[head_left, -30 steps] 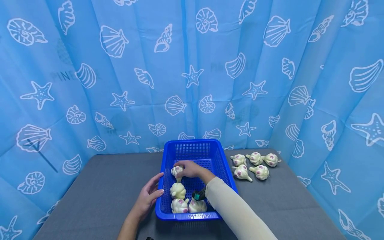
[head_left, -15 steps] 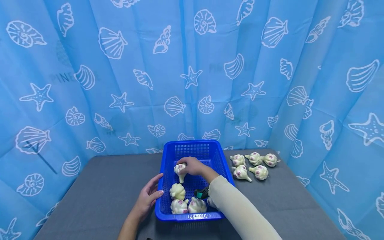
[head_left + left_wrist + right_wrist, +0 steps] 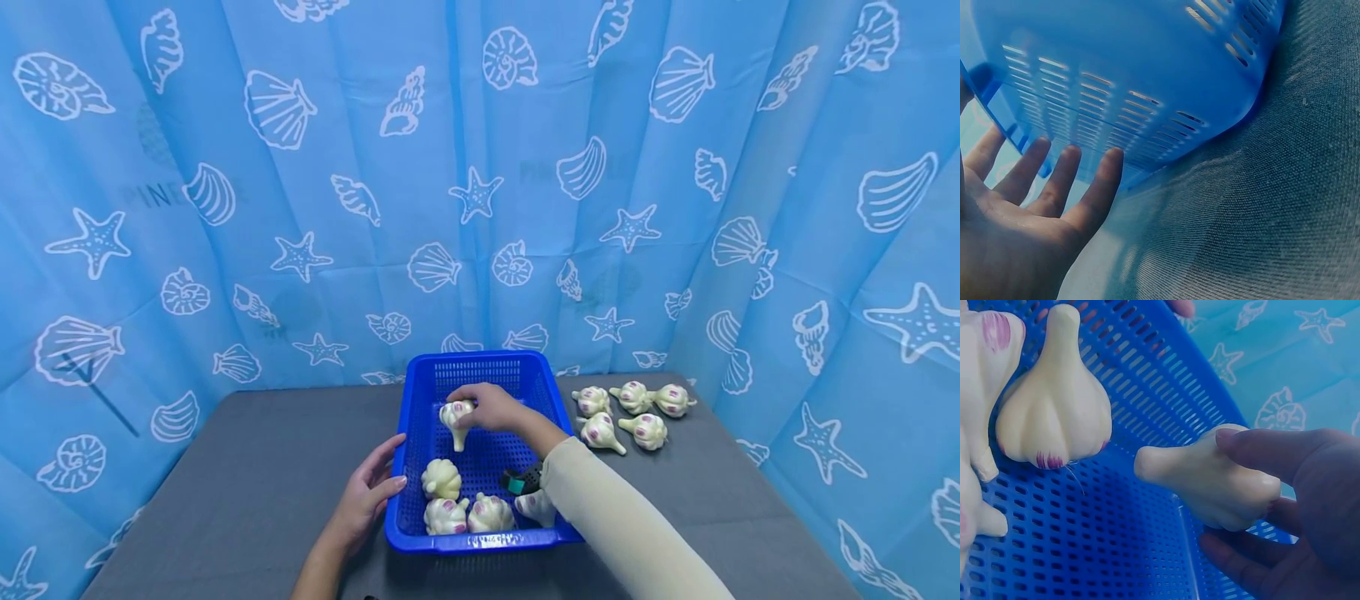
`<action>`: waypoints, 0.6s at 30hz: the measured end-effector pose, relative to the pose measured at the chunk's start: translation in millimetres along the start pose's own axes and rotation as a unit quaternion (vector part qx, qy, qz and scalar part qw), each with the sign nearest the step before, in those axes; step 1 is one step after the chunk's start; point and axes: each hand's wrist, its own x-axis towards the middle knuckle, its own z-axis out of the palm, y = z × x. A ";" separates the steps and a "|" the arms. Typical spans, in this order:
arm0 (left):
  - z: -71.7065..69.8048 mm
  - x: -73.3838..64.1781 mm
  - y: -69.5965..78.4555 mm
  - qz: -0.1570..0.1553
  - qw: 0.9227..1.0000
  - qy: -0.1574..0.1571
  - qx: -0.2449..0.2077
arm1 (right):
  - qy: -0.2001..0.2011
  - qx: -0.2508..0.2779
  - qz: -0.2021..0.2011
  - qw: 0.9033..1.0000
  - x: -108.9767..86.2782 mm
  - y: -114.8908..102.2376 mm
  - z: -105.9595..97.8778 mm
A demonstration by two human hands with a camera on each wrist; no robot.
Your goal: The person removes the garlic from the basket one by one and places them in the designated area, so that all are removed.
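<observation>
White garlic [image 3: 1200, 478], right grip [image 3: 493, 408] (curled round it)

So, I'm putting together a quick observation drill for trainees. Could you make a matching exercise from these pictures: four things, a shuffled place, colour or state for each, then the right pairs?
Things
1. Left hand
2. Right hand
3. Group of five garlic bulbs
4. Curtain

Places, colours, states
A. Light blue with white shells and starfish
B. Holding a single bulb
C. Against the left side of the basket
D. On the grey table, right of the basket

Pairs: 1-C, 2-B, 3-D, 4-A
</observation>
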 end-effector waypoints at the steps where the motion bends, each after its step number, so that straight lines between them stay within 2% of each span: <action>1: 0.0 0.1 -0.1 0.000 1.000 0.000 0.001 | -0.001 0.000 -0.002 1.000 -1.8 -0.8 -1.4; 8: -0.4 0.6 -1.2 0.002 1.000 -0.002 -0.005 | -0.004 -0.003 -0.025 1.000 -14.8 -1.1 -10.3; 18: 0.3 0.4 -2.2 0.005 1.000 0.001 -0.006 | 0.000 0.029 -0.034 0.999 -35.0 3.3 -24.8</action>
